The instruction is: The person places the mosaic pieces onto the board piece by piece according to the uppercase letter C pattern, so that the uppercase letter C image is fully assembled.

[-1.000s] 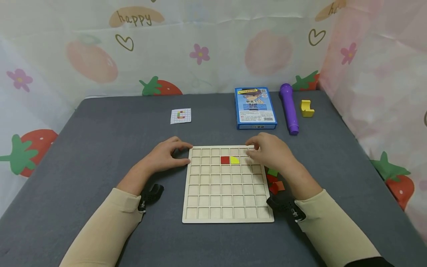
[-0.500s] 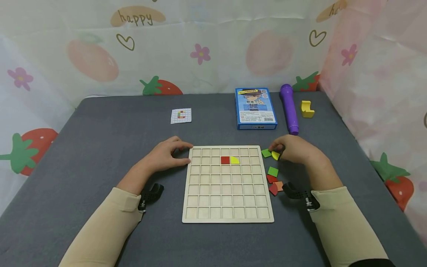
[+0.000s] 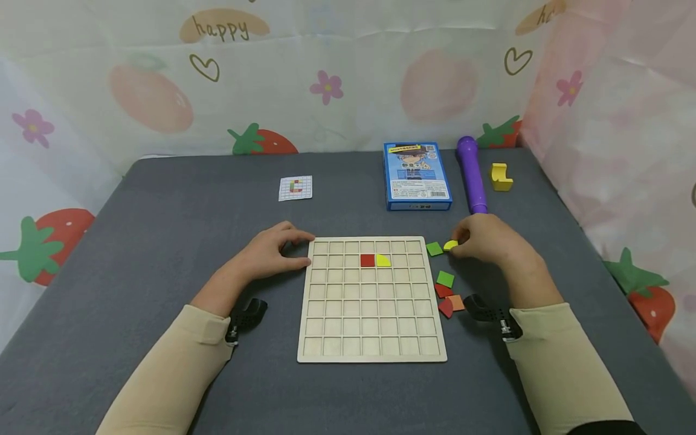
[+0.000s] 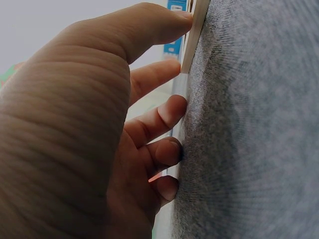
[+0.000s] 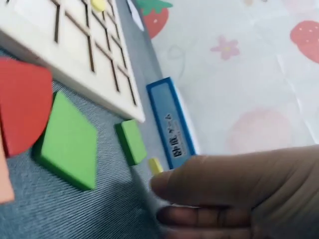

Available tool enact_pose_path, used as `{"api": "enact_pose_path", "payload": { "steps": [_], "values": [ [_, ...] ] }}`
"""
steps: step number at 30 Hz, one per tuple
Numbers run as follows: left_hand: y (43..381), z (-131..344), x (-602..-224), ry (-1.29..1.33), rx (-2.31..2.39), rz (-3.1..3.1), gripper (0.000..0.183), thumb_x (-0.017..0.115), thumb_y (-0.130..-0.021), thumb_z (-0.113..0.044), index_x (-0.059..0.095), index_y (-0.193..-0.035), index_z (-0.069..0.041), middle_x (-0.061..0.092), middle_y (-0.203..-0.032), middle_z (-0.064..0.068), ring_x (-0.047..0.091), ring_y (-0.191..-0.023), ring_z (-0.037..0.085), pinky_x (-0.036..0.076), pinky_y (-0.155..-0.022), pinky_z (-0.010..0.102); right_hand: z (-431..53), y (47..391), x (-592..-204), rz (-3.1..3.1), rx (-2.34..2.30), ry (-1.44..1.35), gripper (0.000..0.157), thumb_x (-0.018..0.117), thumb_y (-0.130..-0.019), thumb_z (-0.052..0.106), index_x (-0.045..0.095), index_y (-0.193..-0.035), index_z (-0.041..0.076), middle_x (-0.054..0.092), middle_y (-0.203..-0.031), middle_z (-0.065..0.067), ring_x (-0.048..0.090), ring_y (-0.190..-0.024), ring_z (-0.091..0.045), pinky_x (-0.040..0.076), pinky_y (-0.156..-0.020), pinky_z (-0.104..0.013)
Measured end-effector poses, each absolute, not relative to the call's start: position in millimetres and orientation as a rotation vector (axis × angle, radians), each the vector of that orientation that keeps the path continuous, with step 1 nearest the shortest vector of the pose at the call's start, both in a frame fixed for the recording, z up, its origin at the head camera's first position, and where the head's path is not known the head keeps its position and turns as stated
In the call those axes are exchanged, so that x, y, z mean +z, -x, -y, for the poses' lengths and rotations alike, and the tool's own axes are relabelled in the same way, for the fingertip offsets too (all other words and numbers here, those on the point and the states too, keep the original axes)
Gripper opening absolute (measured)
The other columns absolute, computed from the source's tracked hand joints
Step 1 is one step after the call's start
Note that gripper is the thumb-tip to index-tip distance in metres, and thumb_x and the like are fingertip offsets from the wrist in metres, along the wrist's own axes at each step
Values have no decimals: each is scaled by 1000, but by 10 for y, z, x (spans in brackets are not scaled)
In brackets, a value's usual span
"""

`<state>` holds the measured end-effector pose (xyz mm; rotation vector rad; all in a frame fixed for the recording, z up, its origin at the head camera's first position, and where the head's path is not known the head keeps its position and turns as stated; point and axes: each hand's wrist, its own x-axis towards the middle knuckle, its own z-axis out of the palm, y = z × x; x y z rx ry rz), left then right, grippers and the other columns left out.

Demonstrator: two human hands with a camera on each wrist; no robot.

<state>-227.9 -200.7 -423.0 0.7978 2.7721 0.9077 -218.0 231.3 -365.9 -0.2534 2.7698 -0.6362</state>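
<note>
A wooden grid board (image 3: pixel 375 309) lies on the table. In its second row from the far side sit a red square tile (image 3: pixel 367 260) and a yellow quarter-round tile (image 3: pixel 383 260). My left hand (image 3: pixel 276 249) rests against the board's far left corner, thumb and index fingertip on its edge, the other fingers loosely bent. Right of the board, my right hand (image 3: pixel 486 241) pinches another yellow rounded tile (image 3: pixel 450 245) between thumb and fingers; part of that tile is hidden by the fingertips. Beside it lies a green tile (image 3: pixel 434 249).
Near the board's right edge lie another green tile (image 3: pixel 445 279), two red tiles (image 3: pixel 446 309) and an orange tile (image 3: pixel 455 302). Farther back are a small pattern card (image 3: pixel 295 188), a blue box (image 3: pixel 417 176), a purple microphone-shaped stick (image 3: pixel 472 175) and a yellow block (image 3: pixel 501 177).
My right hand has moved right from above the board's far right corner to the loose tiles, then slightly farther right, with a yellow tile at its fingertips. The left hand has stayed put.
</note>
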Motion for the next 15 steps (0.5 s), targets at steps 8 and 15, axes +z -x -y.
{"api": "enact_pose_path", "payload": {
  "steps": [8, 15],
  "values": [
    [2272, 1980, -4208, -802, 913, -2768, 48, 81, -90, -33, 70, -134, -19, 56, -108, 3, 47, -83, 21, 39, -76, 41, -2053, 2063, -3481, -2835, -910, 366, 30, 75, -94, 17, 74, -117, -1, 72, -102, -13, 65, -93, -27, 54, -79, -42],
    [2268, 1990, -4207, -800, 905, -2771, 47, 81, -90, -32, 70, -134, -18, 57, -109, 3, 47, -84, 21, 39, -77, 42, -1648, 1927, -3454, -2822, -1081, 457, 28, 72, -96, 17, 75, -120, 3, 72, -101, -10, 67, -92, -24, 54, -75, -38]
  ]
}}
